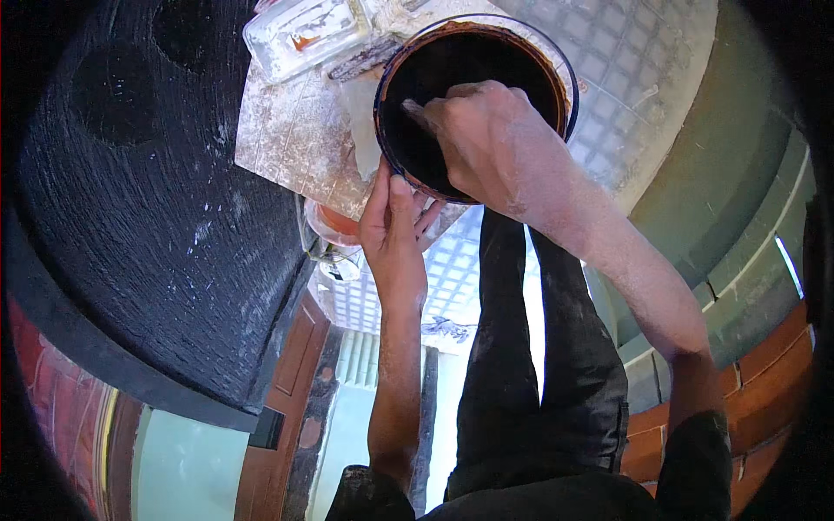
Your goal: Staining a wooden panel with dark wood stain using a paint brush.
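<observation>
A round bucket with a dark blue rim stands before me, its inside very dark, with reddish-brown residue around the upper wall. My left hand steadies it at the near left, thumb up against the rim and fingers spread under the side. Over the bucket's mouth, my right hand is curled with the knuckles up. Whether its fingers grip something is hidden by the hand itself, and the dark contents cannot be made out.
The bucket rests by a stained, dusty board. On that board lies a smeared clear plastic container. A smaller pail with orange contents sits below the board's edge. A dark, streaked surface fills the left; patterned floor tiles show at right.
</observation>
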A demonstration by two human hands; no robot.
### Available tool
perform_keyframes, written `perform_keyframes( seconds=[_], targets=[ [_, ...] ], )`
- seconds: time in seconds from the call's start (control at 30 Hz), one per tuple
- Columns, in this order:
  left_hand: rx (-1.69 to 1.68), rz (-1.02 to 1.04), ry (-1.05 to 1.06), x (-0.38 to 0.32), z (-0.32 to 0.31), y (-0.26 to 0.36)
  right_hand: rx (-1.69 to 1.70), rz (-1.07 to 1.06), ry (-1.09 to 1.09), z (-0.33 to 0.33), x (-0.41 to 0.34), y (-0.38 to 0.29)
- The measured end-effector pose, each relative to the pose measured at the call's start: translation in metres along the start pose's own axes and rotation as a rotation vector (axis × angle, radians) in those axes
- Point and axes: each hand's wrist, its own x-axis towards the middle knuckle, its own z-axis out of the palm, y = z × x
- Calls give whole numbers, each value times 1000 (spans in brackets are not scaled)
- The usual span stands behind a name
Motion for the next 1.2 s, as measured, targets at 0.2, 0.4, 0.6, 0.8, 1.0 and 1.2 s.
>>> perform_keyframes(
  seconds=[0.2, 0.4, 0.6, 0.8, 1.0, 1.2],
  targets=[
    [-24, 21, -31, 1, -1, -5, 192, 59, 164, -8, -5, 25],
    [11, 28, -2, 0, 2, -3, 29, 45, 69, -35, -12, 19],
    [47, 20, -8, 1, 1, -3, -151, -28, -116, -16, -17, -4],
    [-25, 62, -34, 1, 2, -5, 1, -80, -93, -9, -16, 21],
    [-15, 78, -28, -1, 4, -3, -25, -60, -50, -35, -15, 19],
    [-17, 65, -7, -1, 4, -4, -234, -109, -153, -12, -23, -2]
  ],
)
